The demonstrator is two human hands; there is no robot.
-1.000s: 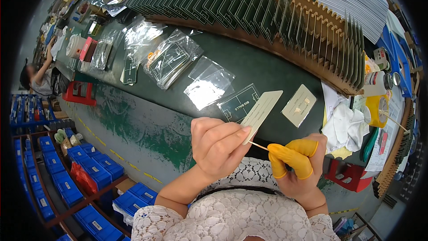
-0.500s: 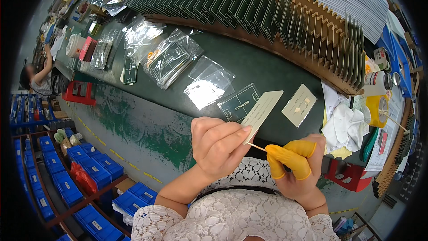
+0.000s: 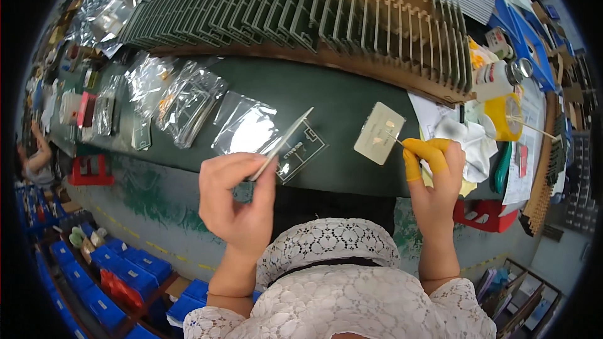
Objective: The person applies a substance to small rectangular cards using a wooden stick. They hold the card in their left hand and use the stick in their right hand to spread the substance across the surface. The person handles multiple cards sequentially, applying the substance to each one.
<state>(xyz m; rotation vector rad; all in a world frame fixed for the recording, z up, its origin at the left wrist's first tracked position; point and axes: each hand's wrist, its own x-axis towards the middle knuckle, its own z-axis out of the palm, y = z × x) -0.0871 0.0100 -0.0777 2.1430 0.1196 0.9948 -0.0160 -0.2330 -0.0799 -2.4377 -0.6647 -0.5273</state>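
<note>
My left hand [image 3: 235, 204] pinches a thin flat card [image 3: 290, 135] by its lower end, tilted and seen nearly edge-on. Behind it a dark green card [image 3: 309, 149] with white line markings lies on the table. My right hand [image 3: 434, 172], with yellow covers on several fingers, is closed on a thin wooden stick [image 3: 396, 139]. The stick's tip is over a cream card [image 3: 370, 142] with pale smears on its face; whether it touches cannot be told. Clear plastic sleeves [image 3: 242, 119] lie left of the dark green card.
Across the back stands a long brown slotted rack [image 3: 276, 56] full of upright dark green cards. Bagged cards [image 3: 188, 110] lie to the left. At right are a white cloth [image 3: 468, 144], a yellow container [image 3: 496, 119] and a bottle [image 3: 493, 80]. A red stool [image 3: 483, 215] stands below.
My hands have moved apart. The left hand has carried its card leftward and turned it edge-on; the right has brought the stick from that card's edge to over the cream card.
</note>
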